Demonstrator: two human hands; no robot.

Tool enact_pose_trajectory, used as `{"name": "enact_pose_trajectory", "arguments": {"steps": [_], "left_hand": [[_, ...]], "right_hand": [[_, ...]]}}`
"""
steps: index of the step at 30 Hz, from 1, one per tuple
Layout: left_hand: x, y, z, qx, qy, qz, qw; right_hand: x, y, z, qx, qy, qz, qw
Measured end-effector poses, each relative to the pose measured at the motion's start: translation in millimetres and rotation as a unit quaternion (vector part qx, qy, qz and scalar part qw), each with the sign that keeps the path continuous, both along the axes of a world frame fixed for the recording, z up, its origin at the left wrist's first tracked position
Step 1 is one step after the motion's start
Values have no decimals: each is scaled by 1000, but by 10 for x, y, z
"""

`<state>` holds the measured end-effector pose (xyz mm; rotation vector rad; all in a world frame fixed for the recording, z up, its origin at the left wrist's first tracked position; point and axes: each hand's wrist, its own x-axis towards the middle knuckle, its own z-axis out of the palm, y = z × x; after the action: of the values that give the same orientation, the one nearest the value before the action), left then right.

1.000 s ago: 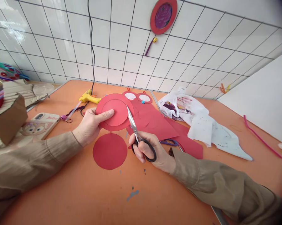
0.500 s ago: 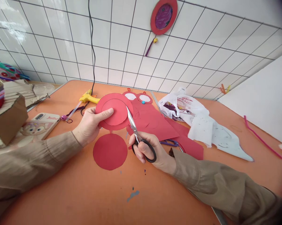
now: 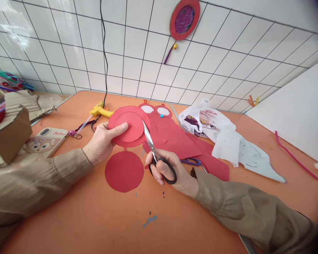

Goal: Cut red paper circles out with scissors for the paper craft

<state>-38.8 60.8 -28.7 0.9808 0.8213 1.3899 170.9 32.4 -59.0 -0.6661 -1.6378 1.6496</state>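
Observation:
Pinched between the thumb and fingers of my left hand is a red paper disc, held up above the table, with a round cut line running inside its rim. My right hand has its fingers through the black handles of a pair of scissors. The blades point up and left, and their tips meet the disc at the right part of the cut line. Below the held disc, a darker red paper circle lies flat on the orange table.
Red paper sheets lie behind my right hand, with purple-handled scissors partly under it. A yellow glue gun, a phone and a cardboard box are on the left. White plastic bags sit right, near the tiled wall.

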Motion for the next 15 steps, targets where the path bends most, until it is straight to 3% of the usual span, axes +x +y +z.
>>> {"name": "enact_pose_trajectory", "arguments": {"steps": [7,15], "left_hand": [[22,-35,-19,-21,-21,-26,999],[58,-100,-23,-49,-22,-44,998]], "right_hand": [[6,-16,72,-26,-2,31,999],[10,-15,51,-14,29,24,999]]}}
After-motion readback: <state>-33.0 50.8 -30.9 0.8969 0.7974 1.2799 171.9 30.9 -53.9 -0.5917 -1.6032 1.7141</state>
